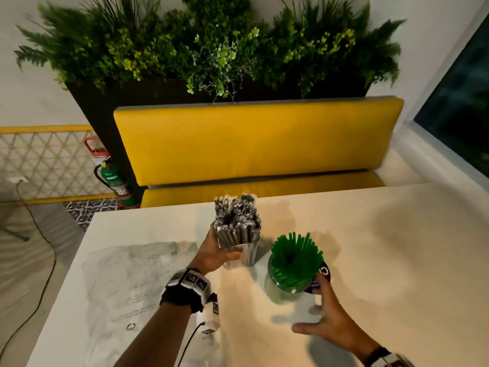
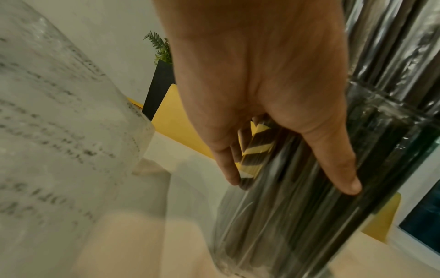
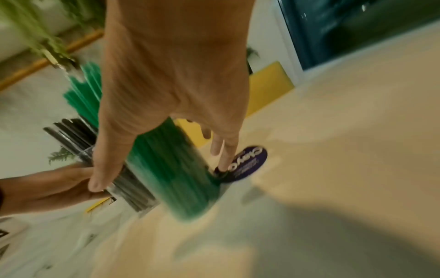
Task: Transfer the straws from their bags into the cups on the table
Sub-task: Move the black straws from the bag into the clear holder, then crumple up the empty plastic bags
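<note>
A clear cup (image 1: 242, 258) packed with black wrapped straws (image 1: 236, 221) stands near the middle of the table, and my left hand (image 1: 215, 250) grips it from the left, thumb across the front. The left wrist view shows the left hand's fingers (image 2: 333, 159) curled round this cup (image 2: 285, 225). To its right stands a second clear cup (image 1: 288, 283) full of green straws (image 1: 295, 254), with a purple label (image 1: 325, 274). My right hand (image 1: 328, 316) is spread open beside it, and one fingertip touches the label side. The right wrist view is blurred, with green straws (image 3: 181, 178) under the right hand (image 3: 171, 84).
An empty printed plastic bag (image 1: 127, 282) lies flat on the white table (image 1: 397, 247) to the left. Behind the table stand a yellow bench (image 1: 251, 144) and a dark planter with greenery (image 1: 211, 49). A fire extinguisher (image 1: 112, 178) stands on the floor at left.
</note>
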Demonstrator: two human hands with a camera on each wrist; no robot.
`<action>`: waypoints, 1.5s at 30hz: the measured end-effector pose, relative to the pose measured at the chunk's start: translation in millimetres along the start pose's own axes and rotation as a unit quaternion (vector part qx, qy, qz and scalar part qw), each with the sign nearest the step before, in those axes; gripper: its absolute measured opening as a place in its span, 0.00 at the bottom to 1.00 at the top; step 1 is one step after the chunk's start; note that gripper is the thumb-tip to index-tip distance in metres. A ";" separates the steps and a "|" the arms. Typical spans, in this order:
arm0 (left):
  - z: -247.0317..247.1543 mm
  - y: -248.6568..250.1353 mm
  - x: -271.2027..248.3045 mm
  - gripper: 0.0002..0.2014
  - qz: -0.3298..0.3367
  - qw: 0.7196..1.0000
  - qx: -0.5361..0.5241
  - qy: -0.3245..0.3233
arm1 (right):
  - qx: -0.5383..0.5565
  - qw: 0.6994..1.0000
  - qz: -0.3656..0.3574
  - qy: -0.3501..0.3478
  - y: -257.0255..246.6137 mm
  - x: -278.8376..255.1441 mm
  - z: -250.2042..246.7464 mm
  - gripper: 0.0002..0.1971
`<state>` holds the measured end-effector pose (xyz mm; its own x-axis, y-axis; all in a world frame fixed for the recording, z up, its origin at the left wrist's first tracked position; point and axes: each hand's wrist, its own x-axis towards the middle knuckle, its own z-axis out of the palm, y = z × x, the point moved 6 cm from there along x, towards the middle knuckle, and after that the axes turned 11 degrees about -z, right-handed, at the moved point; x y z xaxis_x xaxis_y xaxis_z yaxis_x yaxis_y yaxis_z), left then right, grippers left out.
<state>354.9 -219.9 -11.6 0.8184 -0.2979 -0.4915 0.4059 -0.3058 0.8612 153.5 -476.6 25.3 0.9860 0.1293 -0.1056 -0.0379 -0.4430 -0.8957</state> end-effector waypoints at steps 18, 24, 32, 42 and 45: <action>-6.9 9.3 -15.8 0.47 0.021 0.989 0.096 0.106 | 0.125 0.974 -0.040 0.183 15.8 56.5 14.3 0.48; -19.0 17.9 5.7 0.50 0.011 0.985 0.130 0.113 | 0.132 0.977 -0.043 0.162 20.3 126.7 -14.3 0.44; -27.5 38.7 42.9 0.48 0.007 0.975 0.168 0.143 | 0.159 0.980 -0.026 0.113 52.6 208.7 -42.2 0.52; -54.7 63.1 -73.2 0.42 -0.023 0.929 0.306 0.205 | 0.131 0.956 0.257 -0.043 33.6 121.5 12.0 0.28; -91.5 51.0 -150.7 0.23 -0.017 0.875 0.344 0.339 | 0.211 0.917 0.290 -0.176 -2.4 82.4 69.0 0.23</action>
<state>289.5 -107.8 118.2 0.9585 0.2567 -0.1244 0.2851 -0.8459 0.4507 223.6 -403.7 -11.0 0.6698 0.2921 -0.6826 -0.6713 -0.1545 -0.7249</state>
